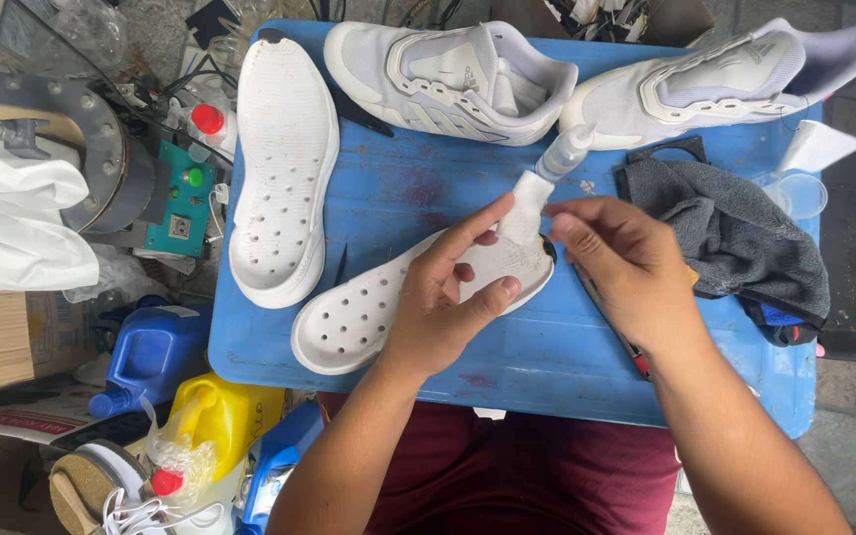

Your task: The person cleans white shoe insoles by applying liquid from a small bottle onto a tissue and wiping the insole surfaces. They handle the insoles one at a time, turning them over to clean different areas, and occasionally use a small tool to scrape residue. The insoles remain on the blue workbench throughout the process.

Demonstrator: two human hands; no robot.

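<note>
- Head view is looking straight down at a blue plastic tabletop (547, 367) resting across the lap of a person in dark red clothing.
- Clutter is surrounding it on the left: a blue jug (146, 359), a yellow jug (218, 414) with a red cap, a green box (182, 203), white cloth (14, 223) and cardboard.
- Two white sneakers are lying along the far edge, one near the middle (453, 79) and one at the right (715, 84).
- A loose white sole (284, 168) with round holes is lying at the left of the tabletop, its long axis running roughly from near to far.
- A dark grey towel (735, 238) is sitting bunched at the right, with a small clear cup (800, 193) just beside it.
- A second white sole (369, 312), also holed, is lying near the middle; its long axis is running diagonally, from the near left up to the far right, with its underside facing up.
- Left hand (448, 297) is wrapping over this sole's far-right end, its grip pinching the sole between thumb and fingers.
- Right hand (626, 267) is hovering just beside that same end, fingertips curled narrow and pressing a small white pad (525, 208) against the sole.
- A small clear bottle (565, 154) is lying just beyond the pad.
- A slim dark tool (611, 332) is lying under the right hand.
</note>
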